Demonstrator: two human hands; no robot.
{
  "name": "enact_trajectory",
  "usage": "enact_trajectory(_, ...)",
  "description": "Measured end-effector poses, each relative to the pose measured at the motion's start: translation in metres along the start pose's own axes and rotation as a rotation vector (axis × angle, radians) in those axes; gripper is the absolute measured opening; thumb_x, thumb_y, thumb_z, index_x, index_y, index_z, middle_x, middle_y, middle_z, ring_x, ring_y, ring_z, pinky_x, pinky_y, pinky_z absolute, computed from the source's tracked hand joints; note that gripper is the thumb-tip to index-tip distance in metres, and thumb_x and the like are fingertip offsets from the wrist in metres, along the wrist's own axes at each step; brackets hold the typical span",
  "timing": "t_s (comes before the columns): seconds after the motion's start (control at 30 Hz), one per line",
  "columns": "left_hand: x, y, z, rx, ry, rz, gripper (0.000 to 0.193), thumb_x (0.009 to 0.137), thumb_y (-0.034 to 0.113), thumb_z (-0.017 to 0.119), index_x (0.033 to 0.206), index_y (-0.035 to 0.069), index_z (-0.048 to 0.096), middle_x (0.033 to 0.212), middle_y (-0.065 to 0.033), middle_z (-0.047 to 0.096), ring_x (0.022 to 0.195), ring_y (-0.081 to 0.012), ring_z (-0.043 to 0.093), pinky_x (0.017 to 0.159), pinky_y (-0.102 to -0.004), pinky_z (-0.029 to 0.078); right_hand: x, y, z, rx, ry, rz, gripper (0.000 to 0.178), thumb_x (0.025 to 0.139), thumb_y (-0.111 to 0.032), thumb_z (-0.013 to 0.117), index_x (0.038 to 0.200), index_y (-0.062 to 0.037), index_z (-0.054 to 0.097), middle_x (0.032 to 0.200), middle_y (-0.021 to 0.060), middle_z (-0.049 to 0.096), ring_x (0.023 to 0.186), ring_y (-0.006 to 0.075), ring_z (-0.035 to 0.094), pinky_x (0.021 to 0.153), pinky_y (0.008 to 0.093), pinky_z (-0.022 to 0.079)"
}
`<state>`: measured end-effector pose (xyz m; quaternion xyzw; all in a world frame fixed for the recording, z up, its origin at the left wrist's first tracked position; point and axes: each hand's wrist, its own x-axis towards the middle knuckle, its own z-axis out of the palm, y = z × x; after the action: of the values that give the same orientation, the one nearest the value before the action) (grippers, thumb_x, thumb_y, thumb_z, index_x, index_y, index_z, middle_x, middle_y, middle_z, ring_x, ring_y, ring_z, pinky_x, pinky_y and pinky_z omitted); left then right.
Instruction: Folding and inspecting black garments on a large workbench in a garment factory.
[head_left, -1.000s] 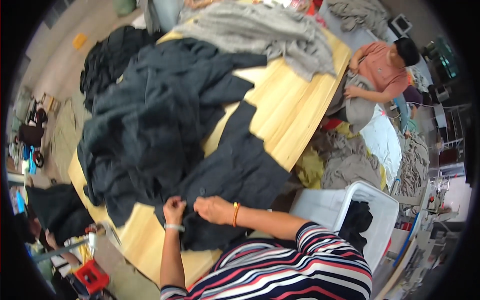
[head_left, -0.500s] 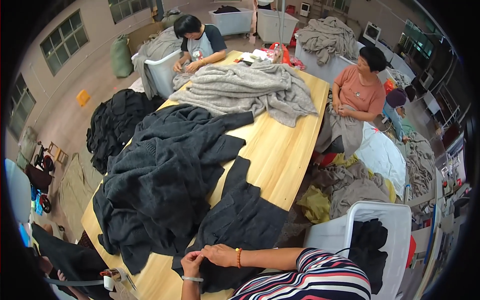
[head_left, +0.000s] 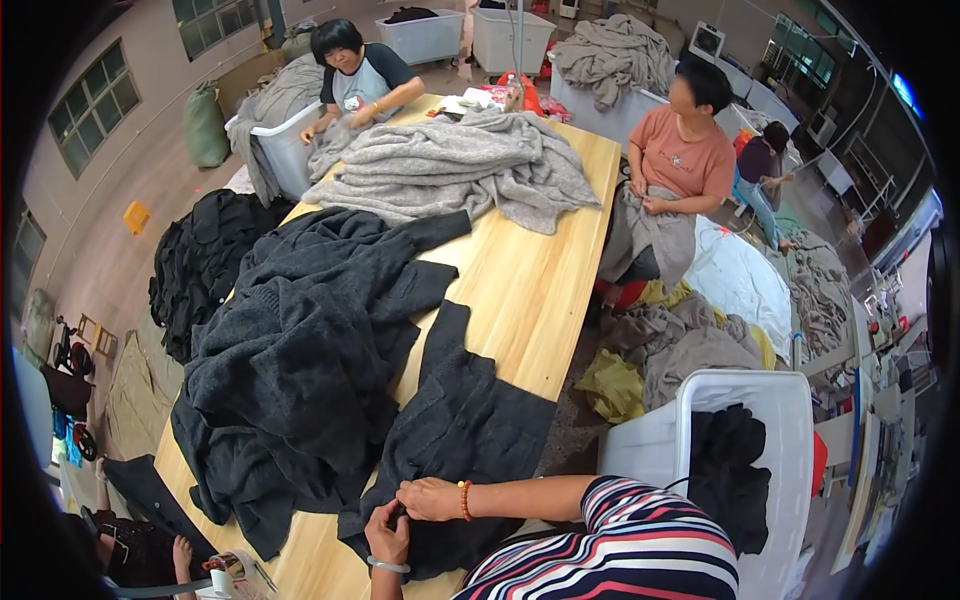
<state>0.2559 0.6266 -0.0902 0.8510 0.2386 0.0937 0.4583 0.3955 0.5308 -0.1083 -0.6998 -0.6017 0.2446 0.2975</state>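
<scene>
A dark charcoal knit sweater (head_left: 495, 425) lies spread on the near part of the wooden table (head_left: 535, 320), one sleeve stretched away from me. At its near edge my left hand (head_left: 387, 535), with a pale bangle on the wrist, is closed in a pinch on the knit. My right hand (head_left: 430, 499), wearing a beaded bracelet, is closed right against it, its fingertips at the same spot. A small dark fold of the sweater shows between the fingers; finer detail there is too small to make out. To the left is a big heap of dark sweaters (head_left: 300, 350).
Light grey knits (head_left: 450, 165) cover the table's far end. Two co-workers (head_left: 365, 80) (head_left: 680, 150) sit at its far left and right sides, with grey cloth in hand. A white bin (head_left: 645, 440) with dark garments stands at my right; a tape roll (head_left: 235, 575) is at the near left corner.
My view has shifted, so the table sits a little further left and higher. Both hands stay together at the sweater's edge. The person at near left has moved, and the far co-worker's head has lifted.
</scene>
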Motion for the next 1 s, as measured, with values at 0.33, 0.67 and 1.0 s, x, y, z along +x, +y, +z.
enact_trajectory(0.33, 0.004, -0.016, 0.009, -0.013, 0.132, 0.032, 0.006, 0.084, 0.002, 0.056, 0.086, -0.001, 0.061, 0.08, -0.0137, 0.063, 0.075, -0.0247, 0.062, 0.07, -0.0309, 0.048, -0.004, 0.007, -0.001, 0.026, -0.106, -0.032, 0.019, 0.067, 0.001, 0.059, 0.086, 0.0016, 0.059, 0.09, 0.0217, 0.057, 0.084, 0.037, 0.059, 0.076, 0.0413, 0.049)
enact_trajectory(0.67, 0.004, -0.02, 0.008, -0.054, 0.175, -0.112, 0.01, 0.082, 0.002, 0.054, 0.088, -0.001, 0.062, 0.079, -0.0116, 0.062, 0.075, -0.0216, 0.061, 0.07, -0.0285, 0.047, -0.001, 0.007, -0.006, 0.115, -0.032, -0.062, 0.012, 0.074, -0.002, 0.054, 0.084, -0.0013, 0.06, 0.09, 0.0167, 0.055, 0.088, 0.0331, 0.057, 0.079, 0.039, 0.047)
enact_trajectory(1.0, 0.0, -0.036, -0.004, 0.335, 0.202, -0.344, 0.016, 0.08, 0.014, 0.067, 0.085, 0.003, 0.057, 0.081, -0.0124, 0.062, 0.075, -0.0321, 0.059, 0.066, -0.0366, 0.046, -0.026, 0.037, -0.027, -0.044, -0.083, 0.159, 0.016, 0.082, -0.022, 0.062, 0.085, -0.0064, 0.063, 0.087, 0.0112, 0.059, 0.08, 0.0317, 0.061, 0.07, 0.04, 0.049)
